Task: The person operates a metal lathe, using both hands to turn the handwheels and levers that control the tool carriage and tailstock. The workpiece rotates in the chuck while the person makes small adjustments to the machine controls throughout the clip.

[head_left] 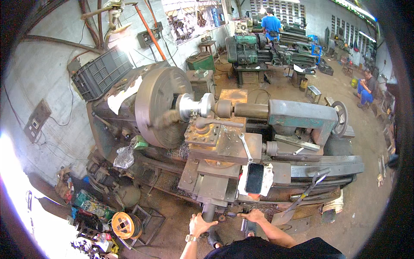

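My left hand [200,224], with a watch on its wrist, is closed at the cross-slide handle [208,212] on the front of a large lathe, thumb spread to the right. My right hand [255,215] is beside the carriage front, fingers curled down over something I cannot make out. In the lathe's big chuck [159,108], whose jaws are blurred, sits a shiny spool-shaped metal workpiece [196,105]. The tailstock [302,113] supports its right end. A tool post [202,133] with a clamp lever stands just in front of the workpiece.
A spanner [246,147] and a phone [255,178] lie on the carriage. A shovel [297,200] leans at the lathe's front right. A cable reel [125,225] and clutter stand lower left. One person [271,25] stands by green machines behind; another [366,88] sits at right.
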